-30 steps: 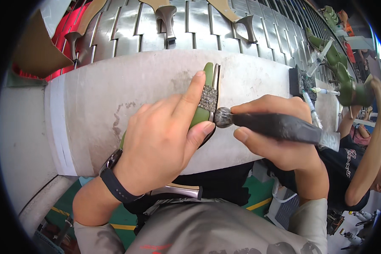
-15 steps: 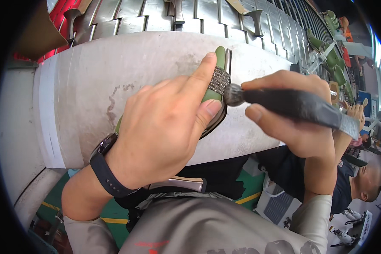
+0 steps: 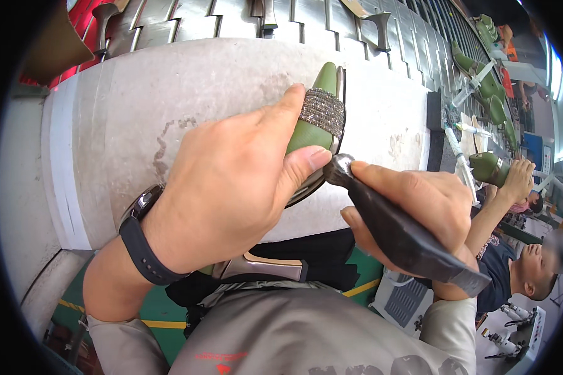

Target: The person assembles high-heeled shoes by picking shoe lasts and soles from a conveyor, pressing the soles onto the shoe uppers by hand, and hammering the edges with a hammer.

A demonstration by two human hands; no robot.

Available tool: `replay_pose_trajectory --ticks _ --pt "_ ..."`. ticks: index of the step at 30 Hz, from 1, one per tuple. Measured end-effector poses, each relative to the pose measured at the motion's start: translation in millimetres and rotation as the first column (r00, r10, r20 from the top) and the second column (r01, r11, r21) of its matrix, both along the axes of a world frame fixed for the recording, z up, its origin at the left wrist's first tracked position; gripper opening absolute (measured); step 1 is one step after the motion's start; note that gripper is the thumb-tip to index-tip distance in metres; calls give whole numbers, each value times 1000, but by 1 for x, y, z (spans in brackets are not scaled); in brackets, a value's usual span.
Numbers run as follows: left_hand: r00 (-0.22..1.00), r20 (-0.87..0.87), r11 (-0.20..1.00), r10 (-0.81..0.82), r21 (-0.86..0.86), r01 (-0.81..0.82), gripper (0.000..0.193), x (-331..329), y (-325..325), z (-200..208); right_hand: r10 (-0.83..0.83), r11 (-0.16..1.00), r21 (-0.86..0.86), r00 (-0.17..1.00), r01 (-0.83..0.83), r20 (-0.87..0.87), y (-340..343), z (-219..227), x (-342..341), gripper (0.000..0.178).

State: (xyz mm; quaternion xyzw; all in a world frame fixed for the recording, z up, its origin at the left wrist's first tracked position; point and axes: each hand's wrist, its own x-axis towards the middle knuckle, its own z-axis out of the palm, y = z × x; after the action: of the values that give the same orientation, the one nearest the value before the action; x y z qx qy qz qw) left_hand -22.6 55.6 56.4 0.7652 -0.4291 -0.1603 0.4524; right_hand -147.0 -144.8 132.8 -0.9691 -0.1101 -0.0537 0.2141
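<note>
On the pale table lies a sandal on a green last (image 3: 323,76), its toe pointing away from me. A glittering dark strap (image 3: 323,111) wraps the forefoot, and a shiny sole edge runs along its right side. My left hand (image 3: 231,169) grips the sandal from the left, index finger beside the strap and thumb on the last; the palm hides its rear. In my right hand (image 3: 419,200) is a hammer (image 3: 394,225) with a dark handle; its rounded metal head is at the sole edge beside my left thumb. A bronze-coloured heel (image 3: 269,267) shows below my left wrist.
Beyond the pale tabletop (image 3: 144,81) runs a slatted metal conveyor (image 3: 238,19) with several loose heels on it. Syringes (image 3: 460,156) stand by a dark holder at right, near more green lasts (image 3: 497,109). A co-worker (image 3: 513,262) handles a green last there.
The hammer has swung round: its handle end came down towards me, and its head moved slightly nearer. The sandal has tilted, showing more strap and last. The co-worker's green last has come into view.
</note>
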Motion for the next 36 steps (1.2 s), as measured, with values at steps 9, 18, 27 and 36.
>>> replay_pose_trajectory --ticks 9,18,27,36 --pt "999 33 999 35 -1 -35 55 -2 3 -6 -238 969 -78 971 234 -37 38 -27 -34 44" --pt "998 56 999 39 7 -39 55 -5 1 -2 -269 903 349 963 252 -1 71 -53 -44 40" --pt "991 126 999 -43 14 42 47 10 30 -10 -225 962 216 932 167 283 43 -62 -44 44" --pt "985 172 999 8 -48 0 42 6 24 -20 -64 916 402 985 -7 163 55 -77 -33 43"
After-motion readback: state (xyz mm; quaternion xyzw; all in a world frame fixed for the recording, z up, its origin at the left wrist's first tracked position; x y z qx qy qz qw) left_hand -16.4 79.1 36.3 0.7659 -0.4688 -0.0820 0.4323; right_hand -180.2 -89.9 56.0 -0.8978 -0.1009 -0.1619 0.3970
